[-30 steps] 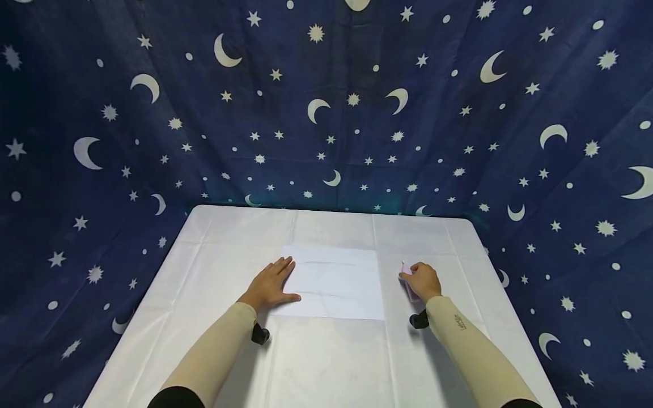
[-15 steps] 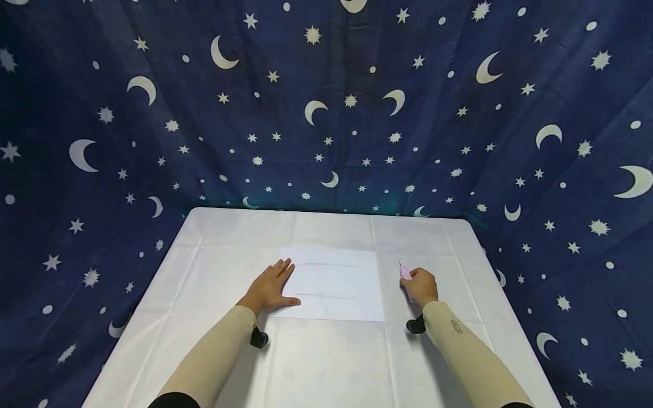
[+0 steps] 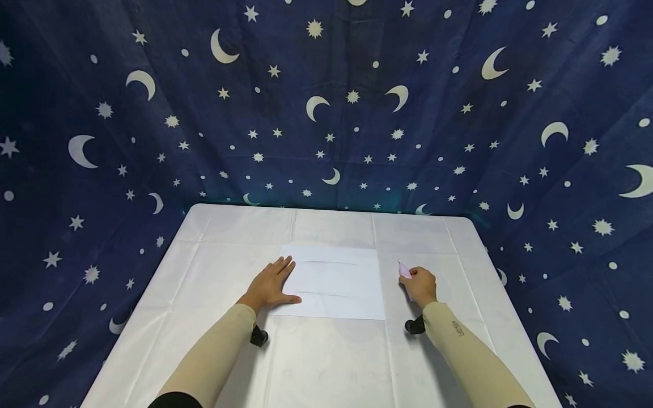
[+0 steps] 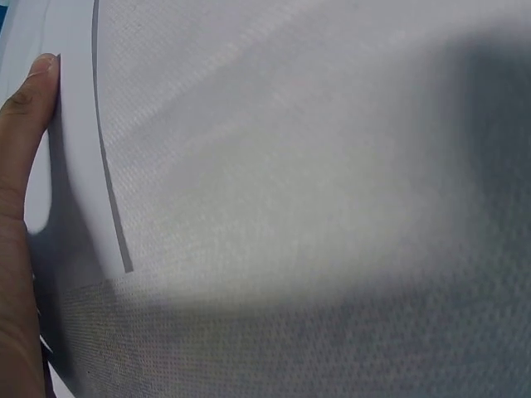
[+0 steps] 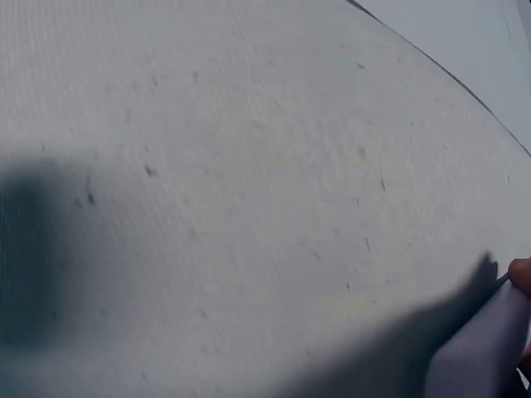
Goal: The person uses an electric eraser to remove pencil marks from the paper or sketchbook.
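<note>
A white paper sheet (image 3: 336, 283) with two faint curved lines lies on the white-covered table. My left hand (image 3: 269, 285) rests flat on its left side, thumb apart from the straight fingers. In the left wrist view the thumb of that hand (image 4: 21, 141) lies over the sheet (image 4: 79, 166) near its edge. To the right of the paper, my right hand (image 3: 422, 285) grips a small light-purple object (image 3: 405, 270) with a thin pointed tip facing away from me. The right wrist view shows part of the purple object (image 5: 481, 352) and a fingertip (image 5: 521, 274) at the right edge.
The white cloth (image 3: 326, 362) on the table has fold creases. Behind and at both sides hangs a dark blue curtain (image 3: 285, 113) with moons and stars. A black device is strapped at each wrist. The right wrist view has the paper's edge at top right.
The right hand has closed around the purple object, which now points out past the fingers and has turned slightly with the hand. The left hand stays where it was on the paper.
</note>
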A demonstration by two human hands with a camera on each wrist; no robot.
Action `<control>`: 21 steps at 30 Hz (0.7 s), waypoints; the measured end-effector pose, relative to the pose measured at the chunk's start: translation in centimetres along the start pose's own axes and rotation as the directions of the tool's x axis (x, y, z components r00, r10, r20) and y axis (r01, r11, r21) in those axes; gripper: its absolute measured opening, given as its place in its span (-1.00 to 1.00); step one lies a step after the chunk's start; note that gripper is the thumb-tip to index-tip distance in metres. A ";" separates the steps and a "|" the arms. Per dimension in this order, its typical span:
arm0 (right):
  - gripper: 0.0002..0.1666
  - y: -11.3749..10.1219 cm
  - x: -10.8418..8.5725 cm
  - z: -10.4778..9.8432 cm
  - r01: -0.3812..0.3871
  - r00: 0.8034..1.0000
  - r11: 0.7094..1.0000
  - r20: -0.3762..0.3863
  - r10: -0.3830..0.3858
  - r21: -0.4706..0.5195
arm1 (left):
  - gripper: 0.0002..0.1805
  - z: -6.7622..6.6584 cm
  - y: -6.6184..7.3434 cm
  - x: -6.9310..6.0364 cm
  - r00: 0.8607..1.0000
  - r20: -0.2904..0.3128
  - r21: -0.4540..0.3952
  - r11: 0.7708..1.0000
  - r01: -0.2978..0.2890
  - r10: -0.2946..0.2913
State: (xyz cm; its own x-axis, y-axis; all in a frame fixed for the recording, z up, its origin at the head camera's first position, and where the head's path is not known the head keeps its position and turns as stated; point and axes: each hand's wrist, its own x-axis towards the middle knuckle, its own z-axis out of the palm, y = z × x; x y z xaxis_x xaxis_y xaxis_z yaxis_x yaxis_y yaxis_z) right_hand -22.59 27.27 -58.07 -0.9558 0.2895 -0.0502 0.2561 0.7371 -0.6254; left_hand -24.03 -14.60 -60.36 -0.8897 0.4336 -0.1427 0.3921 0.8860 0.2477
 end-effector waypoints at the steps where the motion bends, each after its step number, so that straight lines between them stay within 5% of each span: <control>1: -0.60 -0.1 0.0 0.1 0.003 1.000 1.000 -0.006 -0.003 0.008 | 0.22 0.0 0.0 0.0 1.000 0.000 -0.003 1.000 0.003 -0.003; 13: -0.63 -1.7 -0.1 0.8 0.048 0.996 0.996 -0.074 -0.043 0.070 | 0.23 0.2 -0.2 0.5 1.000 -0.014 -0.012 1.000 -0.002 0.001; 21: -0.62 -2.7 -0.2 1.2 0.071 0.997 0.993 -0.050 -0.066 0.093 | 0.23 0.1 -0.1 0.1 1.000 -0.018 -0.023 1.000 0.007 -0.008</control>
State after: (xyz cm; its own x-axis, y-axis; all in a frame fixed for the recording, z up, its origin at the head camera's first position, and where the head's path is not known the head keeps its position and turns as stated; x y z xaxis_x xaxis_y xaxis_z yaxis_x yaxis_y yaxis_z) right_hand -23.23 24.45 -57.35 -0.9623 0.2703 0.0304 0.1734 0.6959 -0.6969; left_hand -24.17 -14.61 -60.55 -0.8968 0.4238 -0.1271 0.3801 0.8851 0.2686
